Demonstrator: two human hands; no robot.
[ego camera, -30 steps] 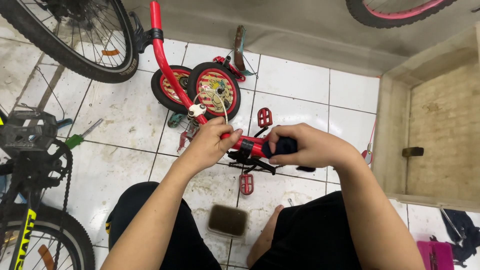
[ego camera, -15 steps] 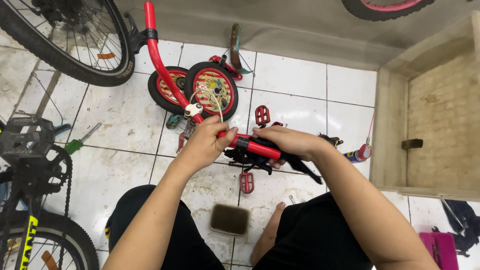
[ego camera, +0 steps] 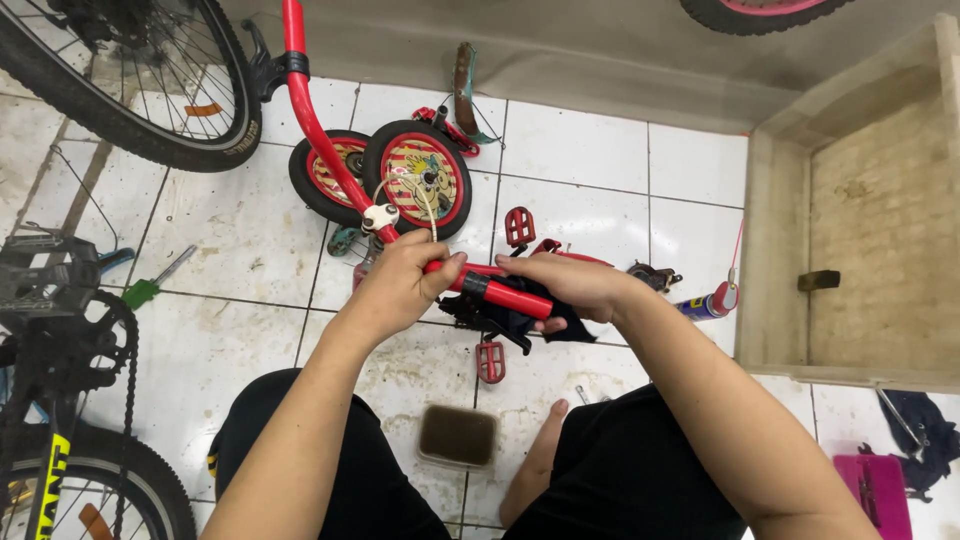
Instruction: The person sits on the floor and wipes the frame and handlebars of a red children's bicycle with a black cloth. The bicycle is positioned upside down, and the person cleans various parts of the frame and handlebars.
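Observation:
A small red bicycle frame [ego camera: 505,293] lies across the tiled floor in front of my knees. Its long red tube [ego camera: 310,120] rises to the upper left past a white clamp [ego camera: 381,216]. My left hand [ego camera: 400,285] grips the red tube just below that clamp. My right hand [ego camera: 570,280] is closed over a dark cloth [ego camera: 565,322] pressed against the frame's right part. Two small wheels with red and yellow discs [ego camera: 420,180] stand just behind the frame. One red pedal [ego camera: 518,226] lies beyond my hands, another [ego camera: 490,360] lies under them.
A tub of brown liquid [ego camera: 458,435] sits between my legs. A spray can [ego camera: 705,303] lies right of the frame, a green-handled screwdriver [ego camera: 150,285] at left. A large bicycle wheel [ego camera: 150,90] and a black bicycle with chain [ego camera: 60,330] crowd the left. A wooden box [ego camera: 860,230] stands at right.
My right hand has slid the dark cloth a little along the red tube, and more bare tube shows between my hands. My left hand has kept its grip.

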